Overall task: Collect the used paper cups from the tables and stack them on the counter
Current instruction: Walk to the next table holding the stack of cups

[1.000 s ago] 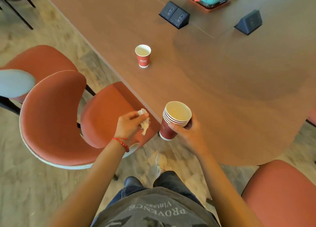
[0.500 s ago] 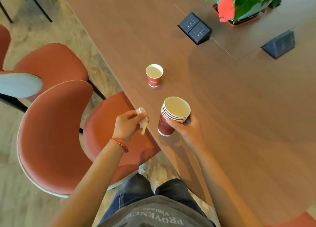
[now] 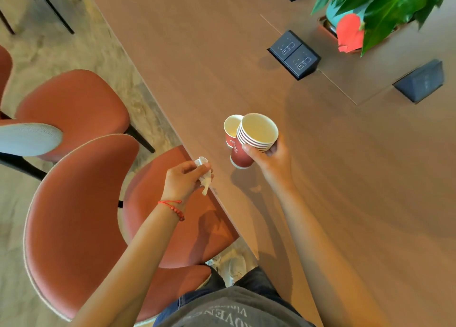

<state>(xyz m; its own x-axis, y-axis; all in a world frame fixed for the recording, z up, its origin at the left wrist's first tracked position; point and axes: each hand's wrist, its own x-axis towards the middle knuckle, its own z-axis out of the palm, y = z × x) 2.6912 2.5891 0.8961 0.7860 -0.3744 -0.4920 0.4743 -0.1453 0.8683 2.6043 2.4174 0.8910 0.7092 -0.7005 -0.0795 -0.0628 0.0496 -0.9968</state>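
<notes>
A person's right hand [image 3: 270, 157] wraps its grip around a nested stack of red paper cups [image 3: 251, 140], thumb across the near side and fingers curled behind, holding the stack tilted above the worktop [image 3: 345, 166] close to its left edge. Five cream rims show in the stack, each ringed in white, with a cream interior on the top cup. Just beside the stack, and partly hidden behind it, a single red paper cup [image 3: 231, 129] stands upright on the worktop near that same left edge; whether the two touch cannot be told. The left hand [image 3: 183, 180] hovers over the worktop's left edge, its grip closed on a crumpled white tissue [image 3: 203, 176] pinched between thumb and fingers. A red beaded bracelet [image 3: 172, 207] circles the left wrist.

Three black power-socket boxes sit toward the far right part of the worktop, the nearest double unit [image 3: 293, 54] well apart from the cups. One potted plant [image 3: 375, 8] with a red bloom stands at the far right corner. Rust-coloured chairs [image 3: 74, 203] line the worktop's left side.
</notes>
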